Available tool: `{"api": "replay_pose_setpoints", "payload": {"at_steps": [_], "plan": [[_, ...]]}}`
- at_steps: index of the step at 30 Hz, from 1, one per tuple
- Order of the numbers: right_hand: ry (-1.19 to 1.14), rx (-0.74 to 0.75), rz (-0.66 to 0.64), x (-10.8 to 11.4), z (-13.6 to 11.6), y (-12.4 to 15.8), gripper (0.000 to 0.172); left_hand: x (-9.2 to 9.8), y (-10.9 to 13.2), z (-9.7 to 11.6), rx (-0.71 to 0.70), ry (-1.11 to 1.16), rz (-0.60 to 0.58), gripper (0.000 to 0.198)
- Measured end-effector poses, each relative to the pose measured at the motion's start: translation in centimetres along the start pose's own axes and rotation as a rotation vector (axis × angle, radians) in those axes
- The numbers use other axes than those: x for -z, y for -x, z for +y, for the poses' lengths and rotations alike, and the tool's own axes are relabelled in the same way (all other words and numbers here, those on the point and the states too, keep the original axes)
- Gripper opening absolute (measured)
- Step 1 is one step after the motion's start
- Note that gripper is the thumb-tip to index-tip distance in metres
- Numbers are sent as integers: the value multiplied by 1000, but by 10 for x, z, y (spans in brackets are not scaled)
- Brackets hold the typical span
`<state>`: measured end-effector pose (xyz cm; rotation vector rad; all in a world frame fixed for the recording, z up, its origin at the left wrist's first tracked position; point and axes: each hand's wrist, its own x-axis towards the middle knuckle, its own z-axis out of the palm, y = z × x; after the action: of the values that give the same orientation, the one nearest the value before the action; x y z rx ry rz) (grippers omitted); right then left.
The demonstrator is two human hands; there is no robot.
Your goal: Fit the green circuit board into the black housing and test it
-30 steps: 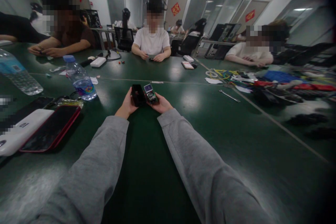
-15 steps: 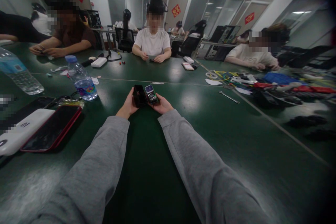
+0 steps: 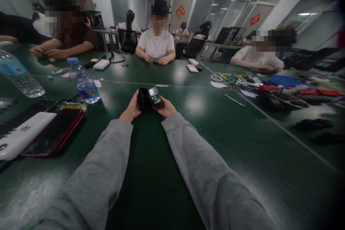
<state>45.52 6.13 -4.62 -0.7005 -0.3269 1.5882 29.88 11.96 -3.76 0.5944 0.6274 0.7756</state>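
Near the middle of the view, above the green table (image 3: 151,172), my left hand (image 3: 132,108) is closed on a black case (image 3: 145,99) that looks like a hollow shell. My right hand (image 3: 168,107) grips a small circuit board (image 3: 155,97) with a pale screen at its top and green at its edge. The board sits right beside the case's right side; whether they touch is too small to tell. Most of my fingertips are hidden behind the two pieces.
On the left stand a blue-capped bottle (image 3: 84,82) and another bottle (image 3: 23,75), near a red-edged phone (image 3: 55,133) and a white device (image 3: 27,131). To the right lie a wrench (image 3: 234,100) and tangled cables (image 3: 231,79). Across the table a person (image 3: 156,43) sits.
The black case has turned slightly and its dark inside shows more. The board's screen has gone from bluish to pale, and board and case are a little closer together.
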Motion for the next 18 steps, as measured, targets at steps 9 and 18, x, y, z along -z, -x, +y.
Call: {"api": "replay_pose_setpoints", "payload": {"at_steps": [9, 18], "plan": [[-53, 80, 145, 0, 4, -3, 17, 3, -9, -6, -25, -91, 52, 41], [75, 141, 66, -4, 5, -3, 20, -7, -8, -11, -161, -154, 155, 35]]}}
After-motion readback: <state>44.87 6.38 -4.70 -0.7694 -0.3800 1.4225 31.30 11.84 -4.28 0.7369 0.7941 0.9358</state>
